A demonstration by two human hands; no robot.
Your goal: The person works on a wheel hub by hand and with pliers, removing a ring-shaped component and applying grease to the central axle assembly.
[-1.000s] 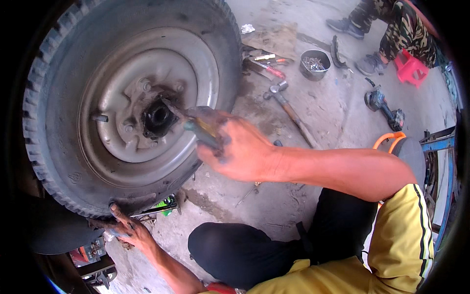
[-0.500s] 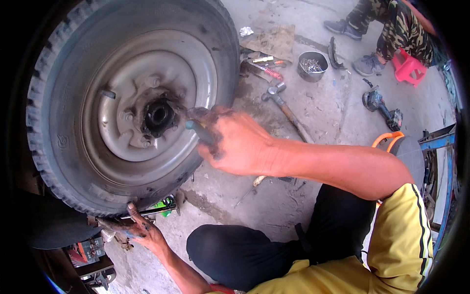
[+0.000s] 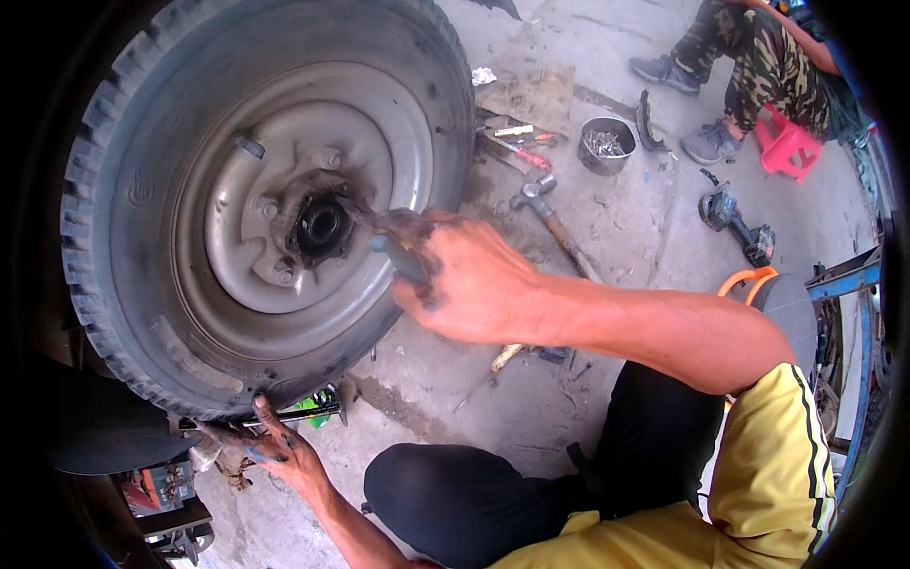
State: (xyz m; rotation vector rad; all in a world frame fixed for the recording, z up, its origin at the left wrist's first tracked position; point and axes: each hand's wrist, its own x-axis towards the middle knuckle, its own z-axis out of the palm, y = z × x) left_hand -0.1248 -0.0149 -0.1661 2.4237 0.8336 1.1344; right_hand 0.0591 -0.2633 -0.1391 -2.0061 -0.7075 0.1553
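Note:
A large wheel, with a grey steel rim [image 3: 227, 237] and black tyre [image 3: 133, 247], stands upright at the left. Its greasy dark hub [image 3: 322, 226] has a round opening in the middle. My right hand [image 3: 474, 275] is closed around a tool with a dark, teal-ended handle [image 3: 403, 256], just right of the hub; the tool's working end is hidden or blurred. Below the tyre, my left hand [image 3: 280, 450] touches it with a raised thumb at its lower edge. The other fingers stretch out leftward under the tread, blackened with grease.
On the concrete floor lie a hammer [image 3: 555, 223], a screwdriver [image 3: 502, 360] and a cordless power tool [image 3: 737, 223]. A metal bowl of small parts [image 3: 607, 144] stands beyond the hammer. Another person [image 3: 758, 66] sits by a pink stool [image 3: 787, 142]. A blue metal frame [image 3: 844, 275] edges the right.
The wheel has turned clockwise: its valve stem has moved up and right around the rim. My right hand stays beside the hub with the tool, and my left hand stays under the tyre.

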